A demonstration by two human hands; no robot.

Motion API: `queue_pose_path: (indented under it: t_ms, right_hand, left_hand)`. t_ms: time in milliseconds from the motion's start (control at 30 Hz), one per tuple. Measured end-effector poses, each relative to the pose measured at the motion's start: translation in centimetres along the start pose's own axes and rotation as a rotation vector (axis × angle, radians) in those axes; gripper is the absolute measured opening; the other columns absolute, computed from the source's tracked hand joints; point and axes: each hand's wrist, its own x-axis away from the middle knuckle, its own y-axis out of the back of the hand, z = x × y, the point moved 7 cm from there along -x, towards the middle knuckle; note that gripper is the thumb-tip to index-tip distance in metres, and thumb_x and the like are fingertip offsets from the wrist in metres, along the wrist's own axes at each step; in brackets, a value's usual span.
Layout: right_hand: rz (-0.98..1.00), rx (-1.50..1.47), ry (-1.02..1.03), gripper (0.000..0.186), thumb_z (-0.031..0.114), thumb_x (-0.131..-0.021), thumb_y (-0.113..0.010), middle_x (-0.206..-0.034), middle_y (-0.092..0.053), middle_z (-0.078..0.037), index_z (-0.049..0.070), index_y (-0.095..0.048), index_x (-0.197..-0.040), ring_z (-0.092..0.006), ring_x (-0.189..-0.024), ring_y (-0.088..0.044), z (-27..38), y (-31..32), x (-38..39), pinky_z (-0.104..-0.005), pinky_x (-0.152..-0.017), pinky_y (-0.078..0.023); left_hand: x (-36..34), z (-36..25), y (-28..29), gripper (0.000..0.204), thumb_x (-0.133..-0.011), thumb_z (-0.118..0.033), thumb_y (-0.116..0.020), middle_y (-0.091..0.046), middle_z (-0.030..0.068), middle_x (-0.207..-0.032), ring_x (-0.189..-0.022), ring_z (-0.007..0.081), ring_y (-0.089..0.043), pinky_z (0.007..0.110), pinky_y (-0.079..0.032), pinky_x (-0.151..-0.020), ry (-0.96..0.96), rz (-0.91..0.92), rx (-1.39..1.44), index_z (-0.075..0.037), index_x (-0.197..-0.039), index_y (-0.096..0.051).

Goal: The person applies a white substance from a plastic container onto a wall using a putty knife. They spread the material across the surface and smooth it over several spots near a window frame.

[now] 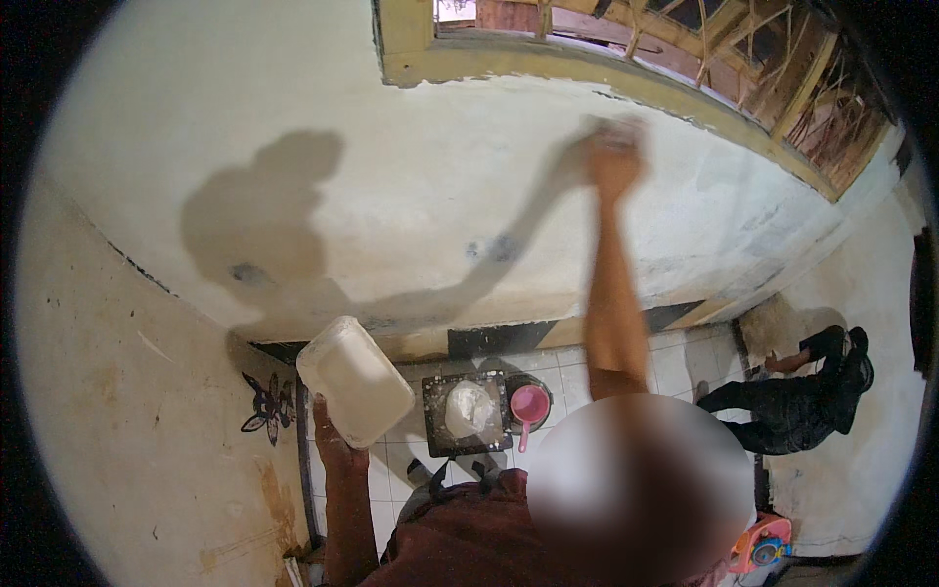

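Note:
My left hand grips the lower edge of a cream-white rectangular tub with rounded corners, tilted in front of the wall. Pale material seems to coat its inside. High on the right, my right hand is at the whitish wall, just under the window frame. Its fingers look closed around something greyish, but motion blur hides what that is. The arm is stretched out, casting a long shadow on the wall.
Below stands a dark square stool bearing a white bag. Beside it, a pink dipper rests on a dark bucket. Another person in dark clothes works at the right wall. A yellowish window frame juts overhead. A pink-orange object lies lower right.

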Motion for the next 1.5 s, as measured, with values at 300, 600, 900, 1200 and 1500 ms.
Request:
queue_pose_path:
  t_ms: [300, 600, 900, 1200, 1500]
  right_hand:
    - [0.701, -0.791, -0.001, 0.048, 0.022, -0.075, -0.069, -0.087, -0.067, -0.016, 0.001, -0.056, -0.116, -0.0284, -0.08, -0.066, 19.1, -4.3, 13.2, -0.0374, -0.071, -0.053]
    - [-0.267, -0.099, -0.396, 0.019, 0.013, -0.066, -0.065, -0.067, -0.058, -0.01, 0.0, -0.053, -0.072, -0.0219, -0.062, -0.054, -13.2, 11.7, -3.9, -0.0366, -0.061, -0.045]
    - [0.548, -0.15, 0.315, 0.06, 0.019, -0.08, -0.056, -0.093, -0.065, -0.02, -0.004, -0.04, -0.133, -0.0324, -0.065, -0.064, 23.7, -10.2, 13.2, -0.0449, -0.054, -0.051]
    - [0.284, -0.727, -0.498, 0.017, 0.007, -0.077, -0.068, -0.067, -0.052, -0.002, 0.006, -0.052, -0.08, -0.0083, -0.046, -0.046, 3.8, 0.2, 9.0, -0.0223, -0.037, -0.036]
    - [-0.16, 0.149, -0.108, 0.025, 0.022, -0.079, -0.066, -0.076, -0.065, -0.015, 0.0, -0.063, -0.089, -0.0262, -0.064, -0.063, -13.4, 7.2, -1.2, -0.0387, -0.059, -0.049]
  left_hand:
    - [0.1, -0.3, -1.9, 0.05, -0.096, -0.037, -0.046, -0.053, 0.0118, -0.127, -0.115, 0.0272, -0.054, 0.045, -0.049, -0.095, -0.006, -0.014, 0.051, -0.007, -0.135, -0.039]
    - [0.5, 0.6, -1.9, 0.052, -0.096, -0.036, -0.047, -0.051, 0.0131, -0.129, -0.115, 0.0283, -0.054, 0.045, -0.047, -0.096, -0.01, 0.04, 0.075, -0.005, -0.136, -0.037]
    - [0.3, 0.3, 0.4, 0.051, -0.096, -0.037, -0.046, -0.053, 0.0139, -0.127, -0.115, 0.0291, -0.054, 0.046, -0.047, -0.096, 0.021, -0.04, 0.092, -0.004, -0.135, -0.038]
    - [0.2, -1.7, 1.7, 0.05, -0.095, -0.037, -0.049, -0.054, 0.013, -0.123, -0.112, 0.0275, -0.056, 0.045, -0.049, -0.094, -0.022, -0.014, 0.054, -0.004, -0.132, -0.04]
    - [0.6, -1.2, 0.1, 0.049, -0.095, -0.035, -0.049, -0.054, 0.0132, -0.124, -0.112, 0.0276, -0.056, 0.045, -0.049, -0.094, -0.031, 0.017, 0.032, -0.004, -0.132, -0.04]
